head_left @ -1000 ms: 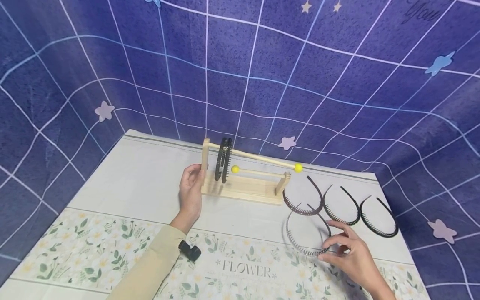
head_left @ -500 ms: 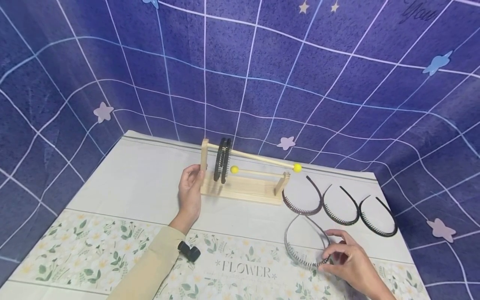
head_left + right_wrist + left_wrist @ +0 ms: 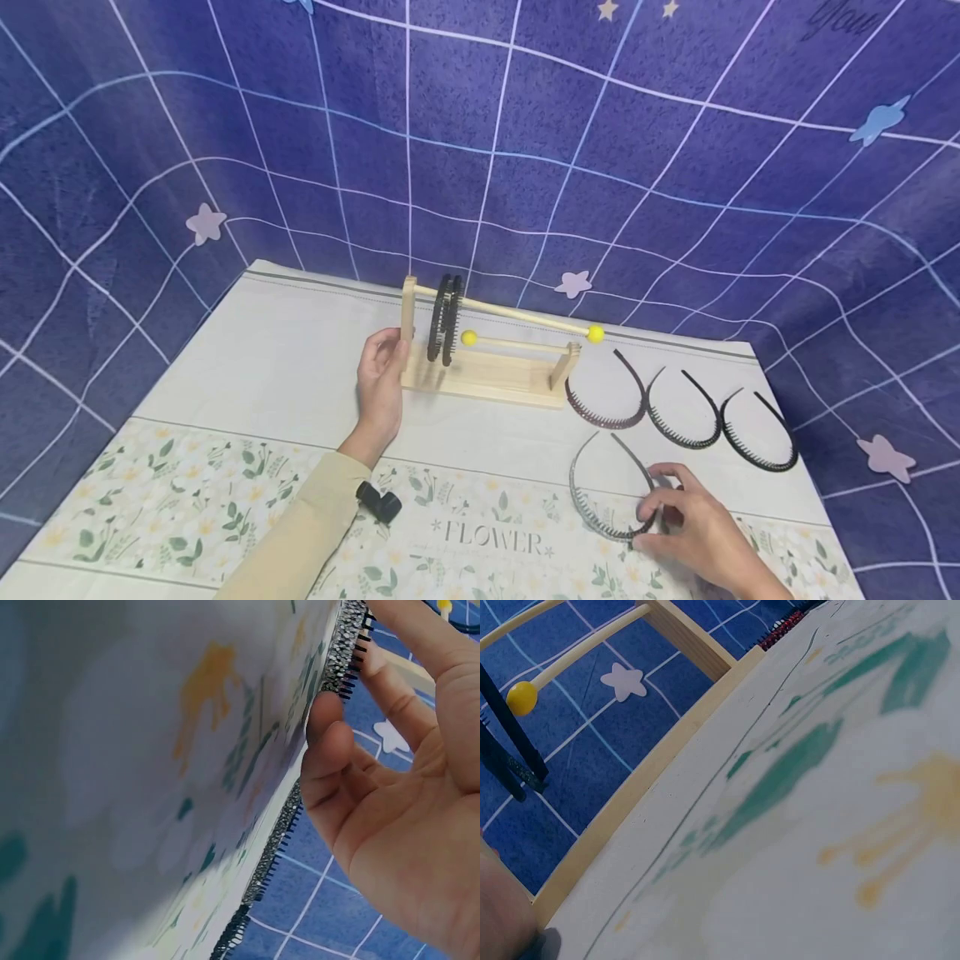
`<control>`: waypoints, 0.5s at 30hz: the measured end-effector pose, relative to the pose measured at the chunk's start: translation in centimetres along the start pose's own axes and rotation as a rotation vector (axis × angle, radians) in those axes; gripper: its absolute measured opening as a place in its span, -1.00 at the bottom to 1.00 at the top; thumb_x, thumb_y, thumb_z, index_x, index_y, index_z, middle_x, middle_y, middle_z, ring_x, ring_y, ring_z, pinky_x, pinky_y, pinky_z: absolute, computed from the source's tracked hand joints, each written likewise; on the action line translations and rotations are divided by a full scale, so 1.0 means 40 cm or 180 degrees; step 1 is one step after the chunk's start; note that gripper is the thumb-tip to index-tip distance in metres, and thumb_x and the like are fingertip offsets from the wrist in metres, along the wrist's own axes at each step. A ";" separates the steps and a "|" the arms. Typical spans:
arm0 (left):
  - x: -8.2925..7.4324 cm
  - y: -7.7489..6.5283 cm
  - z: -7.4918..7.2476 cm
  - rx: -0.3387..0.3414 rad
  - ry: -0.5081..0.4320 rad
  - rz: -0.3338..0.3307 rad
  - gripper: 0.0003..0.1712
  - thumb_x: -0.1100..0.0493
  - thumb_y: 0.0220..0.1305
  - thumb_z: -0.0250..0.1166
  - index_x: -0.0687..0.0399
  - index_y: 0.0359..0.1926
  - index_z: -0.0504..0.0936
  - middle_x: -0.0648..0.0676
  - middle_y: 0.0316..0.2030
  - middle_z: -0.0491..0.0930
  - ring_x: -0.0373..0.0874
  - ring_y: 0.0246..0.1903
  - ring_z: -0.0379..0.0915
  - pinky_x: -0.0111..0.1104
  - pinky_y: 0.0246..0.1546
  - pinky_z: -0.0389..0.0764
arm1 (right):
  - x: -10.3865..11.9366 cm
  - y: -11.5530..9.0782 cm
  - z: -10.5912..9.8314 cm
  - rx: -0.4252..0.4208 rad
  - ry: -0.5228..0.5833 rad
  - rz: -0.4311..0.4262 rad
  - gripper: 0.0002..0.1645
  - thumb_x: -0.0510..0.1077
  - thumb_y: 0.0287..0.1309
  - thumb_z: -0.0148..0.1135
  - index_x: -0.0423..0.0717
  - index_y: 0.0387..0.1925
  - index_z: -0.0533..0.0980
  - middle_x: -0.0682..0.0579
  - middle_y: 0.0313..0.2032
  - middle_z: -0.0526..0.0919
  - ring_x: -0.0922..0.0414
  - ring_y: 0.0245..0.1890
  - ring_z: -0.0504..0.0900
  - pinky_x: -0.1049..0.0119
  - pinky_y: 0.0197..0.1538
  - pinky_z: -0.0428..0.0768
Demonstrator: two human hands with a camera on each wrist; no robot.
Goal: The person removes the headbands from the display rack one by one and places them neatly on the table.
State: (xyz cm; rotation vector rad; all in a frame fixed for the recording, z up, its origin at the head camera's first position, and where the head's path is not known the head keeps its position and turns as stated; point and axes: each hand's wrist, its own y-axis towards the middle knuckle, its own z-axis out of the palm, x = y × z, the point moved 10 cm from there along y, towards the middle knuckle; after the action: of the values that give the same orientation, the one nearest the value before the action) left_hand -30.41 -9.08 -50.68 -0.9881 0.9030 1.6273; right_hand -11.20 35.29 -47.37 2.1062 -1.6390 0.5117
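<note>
My left hand [image 3: 381, 379] grips the left post [image 3: 407, 325] of a wooden stand [image 3: 487, 382] with two rods tipped by yellow balls. Two dark toothed headbands [image 3: 452, 325] hang from its upper rod, near that post. In front, at the right, a silvery glittery headband [image 3: 592, 518] with teeth rests on the cloth, its ends toward the back. My right hand [image 3: 693, 529] pinches its right side between thumb and fingers. The right wrist view shows the glittery band [image 3: 345, 649] passing behind the fingertips, which partly hide it.
Three more toothed headbands lie in a row right of the stand: a dark reddish one [image 3: 611, 423], a black one [image 3: 693, 444] and another black one [image 3: 772, 467]. A white floral cloth [image 3: 300, 392] covers the table. Behind it hangs a blue grid-patterned curtain [image 3: 450, 167].
My right hand has brought the silvery headband slightly toward me and turned it down from a tilt to lie flatter on the cloth. My left hand has stayed on the stand.
</note>
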 end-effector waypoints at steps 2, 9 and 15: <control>0.000 0.001 0.000 -0.0010 -0.0010 0.0005 -0.80 0.20 0.71 0.23 -0.08 0.23 0.58 0.03 0.30 0.70 -0.09 0.40 0.55 -0.30 0.50 0.46 | -0.005 0.003 0.006 0.0108 -0.0158 0.0138 -0.48 0.11 -0.20 0.88 0.55 -0.33 0.62 0.05 0.31 0.57 0.43 -0.25 0.52 0.40 -0.27 0.57; 0.004 0.002 0.002 0.0002 -0.0003 -0.0022 -0.79 0.19 0.71 0.22 -0.08 0.23 0.57 0.00 0.30 0.69 -0.10 0.41 0.55 -0.30 0.51 0.46 | 0.012 0.023 -0.023 0.0120 -0.0257 0.0116 -0.45 0.17 -0.19 0.88 0.47 -0.24 0.63 0.00 0.34 0.54 0.41 -0.30 0.50 0.42 -0.38 0.46; 0.004 0.001 0.002 -0.0010 -0.0015 -0.0025 -0.79 0.20 0.72 0.21 -0.08 0.24 0.57 0.04 0.32 0.68 -0.08 0.42 0.54 -0.29 0.51 0.47 | 0.077 0.066 -0.070 -0.0340 -0.0136 -0.0386 -0.53 -0.06 -0.03 0.83 0.31 -0.25 0.63 -0.05 0.20 0.66 0.39 -0.40 0.49 0.43 -0.45 0.43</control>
State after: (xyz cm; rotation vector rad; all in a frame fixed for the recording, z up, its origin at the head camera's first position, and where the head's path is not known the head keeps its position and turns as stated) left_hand -30.48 -8.97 -50.79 -0.9882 0.8927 1.6243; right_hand -13.14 33.70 -43.12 2.1345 -1.5146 0.3352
